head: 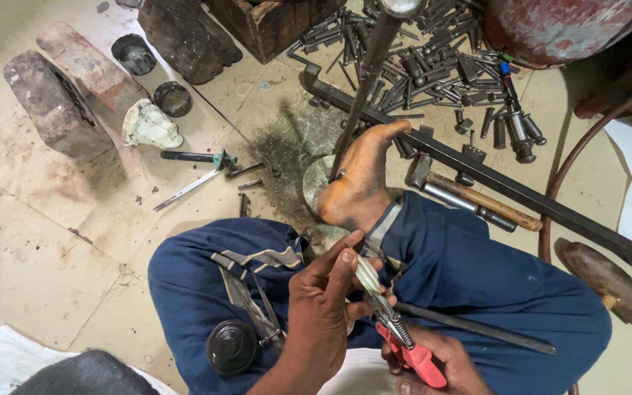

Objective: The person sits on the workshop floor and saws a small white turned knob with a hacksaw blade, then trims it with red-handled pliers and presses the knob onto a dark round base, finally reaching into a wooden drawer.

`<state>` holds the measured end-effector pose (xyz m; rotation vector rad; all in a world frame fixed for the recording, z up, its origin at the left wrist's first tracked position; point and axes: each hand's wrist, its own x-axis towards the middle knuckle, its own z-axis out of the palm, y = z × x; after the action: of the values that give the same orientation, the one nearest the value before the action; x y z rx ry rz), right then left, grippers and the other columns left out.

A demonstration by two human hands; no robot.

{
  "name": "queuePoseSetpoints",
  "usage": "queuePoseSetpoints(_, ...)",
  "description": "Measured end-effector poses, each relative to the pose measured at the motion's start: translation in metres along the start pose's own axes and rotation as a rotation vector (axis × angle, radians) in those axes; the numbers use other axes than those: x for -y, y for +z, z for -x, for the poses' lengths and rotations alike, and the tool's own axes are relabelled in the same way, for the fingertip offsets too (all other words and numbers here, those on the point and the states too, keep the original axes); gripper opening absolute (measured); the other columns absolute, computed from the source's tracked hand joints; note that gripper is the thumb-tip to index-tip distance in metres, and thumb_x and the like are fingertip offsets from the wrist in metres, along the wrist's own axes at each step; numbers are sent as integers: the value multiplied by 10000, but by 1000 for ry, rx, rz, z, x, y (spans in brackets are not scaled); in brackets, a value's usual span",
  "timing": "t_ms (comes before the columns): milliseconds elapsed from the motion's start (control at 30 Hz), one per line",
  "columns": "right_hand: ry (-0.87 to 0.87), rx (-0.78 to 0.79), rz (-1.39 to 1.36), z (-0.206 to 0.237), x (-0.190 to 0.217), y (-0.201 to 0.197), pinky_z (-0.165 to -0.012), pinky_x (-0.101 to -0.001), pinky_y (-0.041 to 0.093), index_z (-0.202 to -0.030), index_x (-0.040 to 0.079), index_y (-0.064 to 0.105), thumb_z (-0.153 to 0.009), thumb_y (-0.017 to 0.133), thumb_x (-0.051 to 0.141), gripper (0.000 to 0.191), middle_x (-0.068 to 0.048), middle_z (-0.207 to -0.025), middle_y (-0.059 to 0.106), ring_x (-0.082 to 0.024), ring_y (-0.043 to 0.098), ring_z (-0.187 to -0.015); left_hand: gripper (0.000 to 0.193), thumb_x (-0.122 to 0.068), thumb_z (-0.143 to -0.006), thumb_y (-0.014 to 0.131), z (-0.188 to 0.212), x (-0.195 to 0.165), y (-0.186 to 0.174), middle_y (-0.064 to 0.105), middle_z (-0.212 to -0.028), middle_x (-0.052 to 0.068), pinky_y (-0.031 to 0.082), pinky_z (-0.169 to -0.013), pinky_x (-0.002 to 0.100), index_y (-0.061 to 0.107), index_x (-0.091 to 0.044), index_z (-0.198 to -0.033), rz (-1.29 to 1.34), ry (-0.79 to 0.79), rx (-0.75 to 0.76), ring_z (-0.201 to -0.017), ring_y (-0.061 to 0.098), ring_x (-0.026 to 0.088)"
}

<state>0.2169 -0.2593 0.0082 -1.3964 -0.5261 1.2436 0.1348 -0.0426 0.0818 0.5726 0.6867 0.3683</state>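
From my seat, going left to right: bricks lie at ten o'clock, with a screwdriver and a thin blade on the floor toward centre. A round black knob rests on the blue trouser leg at seven o'clock.

The left hand, at six o'clock, has its fingers pinched together on a pale, ribbed metal piece. Just right of it, the right hand is closed round the red-handled pliers, whose nose meets that piece. I judge the work mid-way: the piece is held and gripped, not yet set down.

A bare foot at centre steadies a long rod running up to twelve o'clock. A hammer and a pile of sockets and bolts sit at one o'clock.

The pliers' nose is partly masked by the left thumb, so I cannot tell how it bites. The right hand is cut off by the bottom edge.
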Motion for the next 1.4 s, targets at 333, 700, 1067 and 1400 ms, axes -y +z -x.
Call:
queuePoseSetpoints(333,15,-29,138,2,6,0,-860,-309,510,-1305,-63,690,-707,858,87,640,-118,-980,733,-159,661,-899,504,-264,-947,651,2,-4,3,726,-946,150,687,-655,400,638,29,-1356,-12,-12,-12,-705,700,158)
queuePoseSetpoints(700,-24,-18,148,0,14,1,-730,-307,515,-1199,-61,739,-712,844,115,528,-93,-856,710,-157,623,-781,473,-249,-953,657,-3,0,-3,711,-985,142,703,-716,448,654,15,-1344,4,32,-3,-781,686,170)
queuePoseSetpoints(1067,127,-64,-5,0,6,2,-744,-316,546,-1284,-43,680,-669,827,22,636,-99,-934,716,-165,653,-785,501,-252,-942,664,-3,3,-2,745,-966,130,681,-681,422,633,18,-1363,-37,23,27,-736,728,204)
queuePoseSetpoints(1400,-40,-43,159,5,-7,-8,-746,-306,533,-1270,-55,704,-703,852,93,604,-98,-889,742,-159,666,-776,480,-226,-947,673,-4,6,-4,736,-1012,131,693,-736,436,641,9,-1364,-34,50,37,-815,713,159)
